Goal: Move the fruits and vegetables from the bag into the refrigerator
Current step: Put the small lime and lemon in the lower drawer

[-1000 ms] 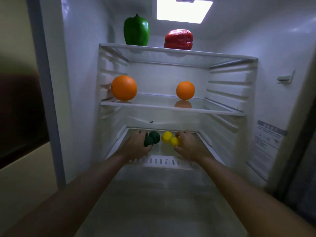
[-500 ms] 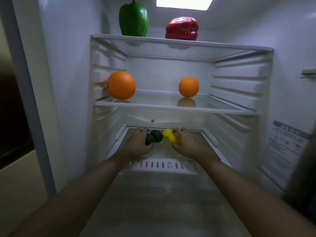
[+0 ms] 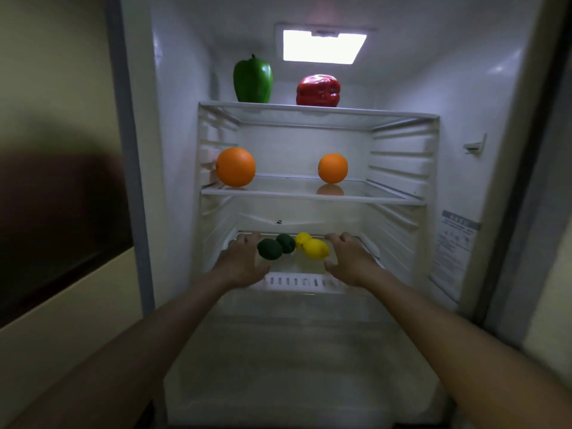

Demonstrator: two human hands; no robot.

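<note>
Left hand (image 3: pixel 240 263) spread at 9 o'clock of two dark green fruits (image 3: pixel 270 249), right hand (image 3: pixel 351 258) spread at 3 o'clock of two lemons (image 3: pixel 315 249), lowest fridge shelf (image 3: pixel 297 281), contact unclear

Middle shelf (image 3: pixel 294 189): clear smooth glass, mirror-like, white plastic front edge.
Green pepper (image 3: pixel 253 80), red pepper (image 3: pixel 318 90) above middle shelf: glossy, waxy.
Oranges (image 3: pixel 236 167) on middle shelf: satin skin.
Below middle shelf: dark green fruits (image 3: pixel 270 249) dull; lemons (image 3: pixel 316 249) faintly shiny.
Refrigerator walls (image 3: pixel 182 150): smooth white plastic, soft sheen.
Label (image 3: pixel 455 243) right of middle shelf: matt paper.
</note>
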